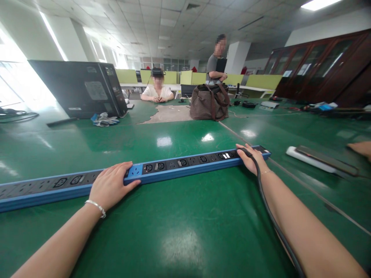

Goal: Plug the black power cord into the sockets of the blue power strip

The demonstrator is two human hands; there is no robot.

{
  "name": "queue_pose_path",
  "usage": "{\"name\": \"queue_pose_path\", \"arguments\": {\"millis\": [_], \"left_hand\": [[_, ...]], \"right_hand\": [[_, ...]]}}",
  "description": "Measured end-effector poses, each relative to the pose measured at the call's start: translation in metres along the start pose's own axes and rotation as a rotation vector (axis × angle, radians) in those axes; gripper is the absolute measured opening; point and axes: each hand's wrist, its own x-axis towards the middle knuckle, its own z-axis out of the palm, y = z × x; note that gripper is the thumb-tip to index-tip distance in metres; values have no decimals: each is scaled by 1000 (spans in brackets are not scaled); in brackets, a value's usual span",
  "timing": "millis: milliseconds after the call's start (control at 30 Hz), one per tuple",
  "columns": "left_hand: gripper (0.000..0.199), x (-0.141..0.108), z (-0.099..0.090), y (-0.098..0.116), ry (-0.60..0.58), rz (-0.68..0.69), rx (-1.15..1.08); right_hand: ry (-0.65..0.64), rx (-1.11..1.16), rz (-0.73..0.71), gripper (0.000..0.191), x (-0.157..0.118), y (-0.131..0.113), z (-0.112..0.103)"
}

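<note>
A long blue power strip [162,175] with black sockets lies slantwise across the green table, its left end running out of view. My left hand [111,183] is wrapped over the strip left of its single blue socket, thumb along the near side. Near the strip's right end, my right hand [251,159] is closed around the plug end of a black power cable [263,199]. The cable bends over that hand and runs down beside the forearm. My fingers partly hide the plug, so whether it sits in a socket cannot be made out.
Beyond the strip stand a black computer case [84,90], blue-and-white gloves [104,119] and a brown bag [207,104]. On the right, a phone [327,158] rests on a white block [307,160]. One person sits across the table; another stands behind the bag.
</note>
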Motion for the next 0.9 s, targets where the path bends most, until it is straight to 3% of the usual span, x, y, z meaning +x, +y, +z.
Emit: {"name": "queue_pose_path", "arguments": {"millis": [467,900], "left_hand": [[67,0,0,1,2,3,-4],[68,0,1,-1,-4,-8,-11]], "right_hand": [[31,25,168,44,-11,-19,-4],[126,319,135,33,-8,-18,2]]}}
